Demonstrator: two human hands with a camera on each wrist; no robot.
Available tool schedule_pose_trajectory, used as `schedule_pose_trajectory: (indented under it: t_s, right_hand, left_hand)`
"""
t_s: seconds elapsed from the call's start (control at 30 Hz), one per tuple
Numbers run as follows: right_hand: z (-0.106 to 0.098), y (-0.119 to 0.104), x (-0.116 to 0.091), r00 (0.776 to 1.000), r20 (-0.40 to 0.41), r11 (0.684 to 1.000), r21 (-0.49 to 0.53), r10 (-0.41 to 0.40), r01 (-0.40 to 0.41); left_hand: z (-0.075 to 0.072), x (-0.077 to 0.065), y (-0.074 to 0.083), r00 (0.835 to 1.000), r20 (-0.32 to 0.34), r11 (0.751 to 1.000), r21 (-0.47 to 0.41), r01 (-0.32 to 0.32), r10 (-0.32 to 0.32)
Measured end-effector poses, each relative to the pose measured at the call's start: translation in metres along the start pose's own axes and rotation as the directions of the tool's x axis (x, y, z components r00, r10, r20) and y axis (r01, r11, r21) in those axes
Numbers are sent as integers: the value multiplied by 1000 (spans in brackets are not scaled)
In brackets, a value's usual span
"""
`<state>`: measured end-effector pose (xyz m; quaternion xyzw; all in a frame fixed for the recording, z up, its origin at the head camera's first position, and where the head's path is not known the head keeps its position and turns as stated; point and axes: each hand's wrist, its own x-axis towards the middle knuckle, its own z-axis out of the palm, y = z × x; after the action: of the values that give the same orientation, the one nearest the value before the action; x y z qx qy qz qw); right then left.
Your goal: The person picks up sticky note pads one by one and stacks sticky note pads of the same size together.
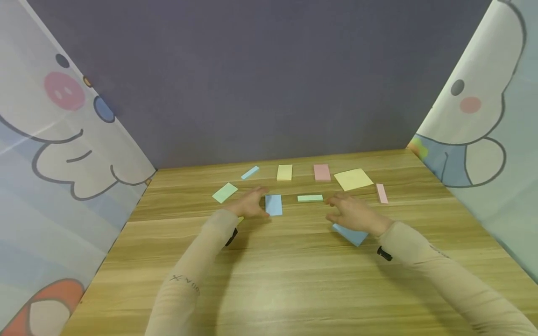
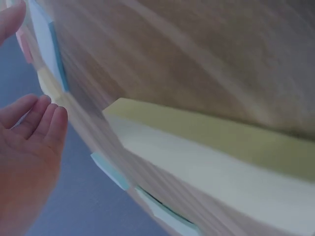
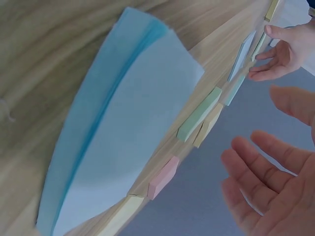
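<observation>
My left hand (image 1: 249, 204) hovers at the left edge of a small blue sticky-note pad (image 1: 274, 205), fingers apart and nothing between them. Beneath that wrist lies a yellow pad (image 2: 211, 147), mostly covered by the arm in the head view. Over a larger blue pad (image 3: 123, 123) is my right hand (image 1: 354, 213), its fingers spread and loosely bent, holding nothing. Its fingertips point toward a narrow green pad (image 1: 310, 198). The larger blue pad has its top sheets lifted apart along one edge in the right wrist view.
Along the back lie a narrow blue pad (image 1: 250, 172), a yellow pad (image 1: 284, 172), a pink pad (image 1: 322, 172) and a large yellow pad (image 1: 353, 179). A green pad (image 1: 224, 192) sits left, a narrow pink pad (image 1: 381, 193) right. A dark panel (image 1: 269, 84) rises behind the wooden table (image 1: 294, 289).
</observation>
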<state>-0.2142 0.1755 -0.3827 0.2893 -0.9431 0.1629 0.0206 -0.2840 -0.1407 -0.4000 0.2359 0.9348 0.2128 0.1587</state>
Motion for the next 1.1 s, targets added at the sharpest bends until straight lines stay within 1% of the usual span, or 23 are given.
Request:
schedule_pose_trajectory:
  t_s: [0.2, 0.37, 0.47, 0.63, 0.73, 0.87, 1.0, 1.1]
  right_hand:
    - [4, 0, 2, 1000, -16, 1000, -3, -22, 22]
    - [7, -2, 4, 1000, 3, 1000, 17, -21, 20]
    - [9, -4, 4, 1000, 12, 1000, 28, -13, 13]
    - [10, -3, 4, 1000, -8, 1000, 15, -17, 17]
    - [12, -1, 4, 1000, -13, 1000, 20, -24, 24]
    - [12, 1, 3, 1000, -7, 999, 31, -19, 19]
    - [10, 2, 4, 1000, 7, 999, 53, -7, 6]
    - [8, 4, 5, 1000, 26, 997, 76, 5, -7]
  left_hand:
    - [8, 3, -6, 1000, -6, 1000, -14, 3, -3]
    - [12, 4, -11, 1000, -4, 999, -22, 25, -25]
    - [12, 4, -12, 1000, -2, 999, -35, 29, -29]
    - [12, 5, -12, 999, 2, 996, -78, 35, -35]
    - [12, 7, -12, 999, 2, 997, -74, 34, -34]
    - [11, 10, -13, 1000, -3, 998, -53, 18, -18]
    - [10, 12, -13, 1000, -7, 998, -55, 8, -9]
    - [10, 12, -13, 1000, -5, 999, -53, 13, -13]
